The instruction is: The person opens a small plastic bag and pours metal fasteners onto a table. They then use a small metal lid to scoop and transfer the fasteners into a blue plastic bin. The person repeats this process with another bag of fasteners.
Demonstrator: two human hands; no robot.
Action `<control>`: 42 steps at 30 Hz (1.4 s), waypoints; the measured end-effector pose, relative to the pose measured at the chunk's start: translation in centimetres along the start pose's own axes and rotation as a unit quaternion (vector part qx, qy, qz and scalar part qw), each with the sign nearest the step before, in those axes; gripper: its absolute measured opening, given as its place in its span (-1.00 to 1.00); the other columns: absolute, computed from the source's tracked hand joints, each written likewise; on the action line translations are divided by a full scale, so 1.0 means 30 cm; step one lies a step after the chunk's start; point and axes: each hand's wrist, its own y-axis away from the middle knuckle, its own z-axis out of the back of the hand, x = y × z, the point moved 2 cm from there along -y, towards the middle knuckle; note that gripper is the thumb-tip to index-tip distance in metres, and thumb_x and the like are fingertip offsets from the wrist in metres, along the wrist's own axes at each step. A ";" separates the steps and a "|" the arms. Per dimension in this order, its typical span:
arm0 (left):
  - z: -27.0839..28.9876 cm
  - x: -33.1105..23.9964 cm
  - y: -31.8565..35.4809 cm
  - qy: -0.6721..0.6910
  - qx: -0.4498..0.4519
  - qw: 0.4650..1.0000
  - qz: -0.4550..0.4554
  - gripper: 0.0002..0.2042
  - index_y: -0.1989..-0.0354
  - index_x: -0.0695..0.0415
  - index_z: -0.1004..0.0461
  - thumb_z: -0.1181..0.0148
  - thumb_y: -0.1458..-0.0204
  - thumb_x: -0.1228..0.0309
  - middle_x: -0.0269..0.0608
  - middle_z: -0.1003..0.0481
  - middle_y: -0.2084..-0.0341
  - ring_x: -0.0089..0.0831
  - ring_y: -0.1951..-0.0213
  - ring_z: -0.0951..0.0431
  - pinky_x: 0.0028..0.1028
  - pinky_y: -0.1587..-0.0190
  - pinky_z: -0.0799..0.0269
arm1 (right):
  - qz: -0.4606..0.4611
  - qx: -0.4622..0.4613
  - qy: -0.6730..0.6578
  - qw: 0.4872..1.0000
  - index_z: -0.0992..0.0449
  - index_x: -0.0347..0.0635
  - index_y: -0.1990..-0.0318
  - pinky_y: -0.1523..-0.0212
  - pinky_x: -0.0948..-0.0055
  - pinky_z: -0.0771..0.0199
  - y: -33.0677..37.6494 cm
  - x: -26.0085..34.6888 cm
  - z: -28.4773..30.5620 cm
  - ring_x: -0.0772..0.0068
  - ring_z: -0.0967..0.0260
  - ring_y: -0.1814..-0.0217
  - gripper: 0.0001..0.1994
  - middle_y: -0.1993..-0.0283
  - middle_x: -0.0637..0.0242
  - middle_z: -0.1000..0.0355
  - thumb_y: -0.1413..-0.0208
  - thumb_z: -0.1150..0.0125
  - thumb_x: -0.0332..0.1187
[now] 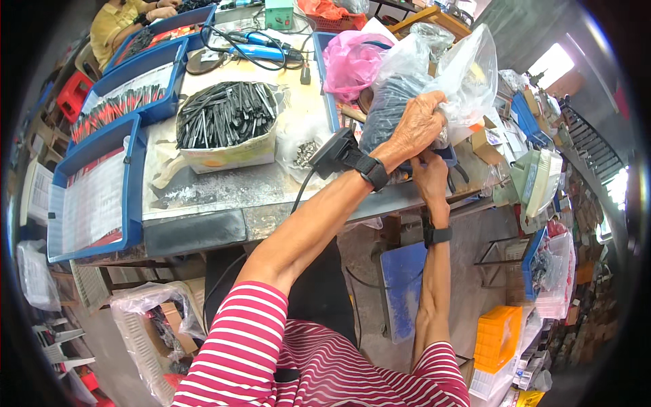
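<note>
Clear plastic bag [469, 76]: left hand [415, 129] closed on its film; right hand [432, 178] below, grip hidden. Good handling supports the dark contents [392, 112] from beneath.

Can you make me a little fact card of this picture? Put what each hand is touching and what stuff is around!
Left hand: curled against a clear plastic bag with dark things inside; full grip hidden
Right hand: just below the left one, fingers partly hidden
Beside the bag: crumpled pink plastic bag
On the table: box full of black strips, blue tools, open blue cases
Other person: yellow top, upper left
</note>
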 end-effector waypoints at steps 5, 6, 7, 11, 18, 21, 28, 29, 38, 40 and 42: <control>0.039 0.034 0.040 0.011 0.051 0.998 0.018 -0.73 0.24 0.34 -0.40 0.04 0.17 0.54 -0.11 -0.35 0.65 -0.50 0.53 -0.34 -0.45 0.43 -0.30 | 0.102 0.062 0.074 0.990 -0.51 -0.31 0.36 0.35 0.12 -0.35 0.051 0.179 0.118 -0.17 -0.37 0.30 -0.76 0.39 -0.12 -0.41 -0.03 -0.11 -0.27; 0.044 0.040 0.056 0.016 0.061 0.998 0.024 -0.74 0.24 0.34 -0.40 0.04 0.17 0.55 -0.14 -0.34 0.65 -0.51 0.54 -0.33 -0.45 0.45 -0.29 | 0.066 0.071 0.130 0.987 -0.51 -0.30 0.35 0.43 0.25 -0.35 0.050 0.215 0.146 0.04 -0.45 0.41 -0.82 0.46 -0.06 -0.42 -0.02 -0.11 -0.34; 0.047 0.045 0.073 0.021 0.071 0.997 0.030 -0.74 0.24 0.35 -0.39 0.04 0.16 0.56 -0.17 -0.32 0.66 -0.52 0.55 -0.32 -0.46 0.46 -0.29 | 0.051 0.085 0.099 0.990 -0.51 -0.29 0.37 0.43 0.26 -0.35 0.050 0.254 0.175 0.06 -0.43 0.45 -0.82 0.49 -0.01 -0.43 -0.01 -0.12 -0.33; 0.073 0.064 0.121 0.075 0.066 0.993 0.065 -0.76 0.24 0.35 -0.39 0.05 0.12 0.56 -0.34 -0.34 0.63 -0.62 0.53 -0.31 -0.53 0.48 -0.26 | -0.009 0.105 -0.095 0.990 -0.50 -0.35 0.41 0.48 0.48 -0.32 0.045 0.393 0.260 0.41 -0.36 0.57 -0.83 0.60 0.15 -0.41 -0.03 -0.13 -0.38; 0.124 0.069 0.215 0.055 0.089 0.987 0.119 -0.66 0.07 0.32 -0.38 -0.01 0.08 0.52 -0.08 -0.53 0.48 -0.52 0.46 -0.43 -0.42 0.38 -0.37 | 0.150 -0.013 -0.158 0.976 -0.50 -0.37 0.30 0.35 0.47 -0.41 -0.123 0.498 0.137 0.40 -0.44 0.42 -0.84 0.48 0.12 -0.48 -0.02 -0.07 -0.46; 0.155 0.060 0.280 0.049 0.045 0.982 0.177 -0.61 0.02 0.31 -0.35 0.02 0.11 0.56 -0.02 -0.52 0.38 -0.46 0.42 -0.44 -0.44 0.33 -0.38 | 0.195 0.063 -0.060 0.977 -0.48 -0.35 0.36 0.25 0.30 -0.38 -0.261 0.495 0.006 0.12 -0.40 0.33 -0.85 0.43 0.05 -0.45 0.06 -0.03 -0.47; 0.296 -0.028 0.461 0.023 -0.067 0.977 0.200 -0.56 -0.02 0.26 -0.31 -0.04 0.11 0.44 -0.29 -0.37 0.38 -0.57 0.43 -0.30 -0.51 0.36 -0.28 | 0.257 0.166 0.095 0.947 -0.38 -0.30 0.45 0.18 0.13 -0.33 -0.361 0.400 -0.205 -0.08 -0.33 0.23 -0.84 0.36 -0.04 -0.38 0.09 -0.10 -0.37; 0.314 -0.047 0.495 0.037 -0.052 0.973 0.222 -0.59 0.01 0.25 -0.32 -0.04 0.11 0.45 -0.29 -0.36 0.40 -0.58 0.43 -0.30 -0.52 0.37 -0.27 | 0.248 0.193 0.114 0.943 -0.37 -0.31 0.45 0.19 0.12 -0.33 -0.368 0.390 -0.227 -0.09 -0.34 0.23 -0.83 0.36 -0.06 -0.38 0.07 -0.10 -0.36; 0.529 -0.209 0.772 0.003 0.051 0.948 0.313 -0.74 0.13 0.25 -0.39 0.00 0.03 0.47 -0.25 -0.46 0.27 -0.53 0.29 -0.40 -0.51 0.18 -0.33 | 0.196 0.192 0.403 0.873 -0.54 -0.02 0.30 0.18 0.02 -0.25 -0.392 0.376 -0.432 0.19 -0.48 0.15 -0.80 0.29 0.18 -0.51 -0.02 0.04 -0.34; 0.579 -0.227 0.812 -0.041 0.032 0.960 0.274 -0.76 0.15 0.26 -0.40 0.02 0.01 0.51 -0.19 -0.45 0.38 -0.52 0.42 -0.40 -0.50 0.31 -0.34 | 0.200 0.186 0.421 0.865 -0.54 -0.02 0.29 0.19 0.01 -0.24 -0.410 0.362 -0.453 0.20 -0.47 0.13 -0.80 0.27 0.22 -0.52 -0.02 0.03 -0.33; 0.627 -0.238 0.861 -0.065 0.036 0.948 0.308 -0.78 0.17 0.27 -0.40 0.02 0.01 0.52 -0.19 -0.46 0.44 -0.56 0.50 -0.38 -0.52 0.40 -0.33 | 0.192 0.186 0.449 0.853 -0.56 0.01 0.26 0.17 0.06 -0.29 -0.434 0.348 -0.478 0.23 -0.46 0.10 -0.79 0.24 0.29 -0.52 -0.01 0.00 -0.29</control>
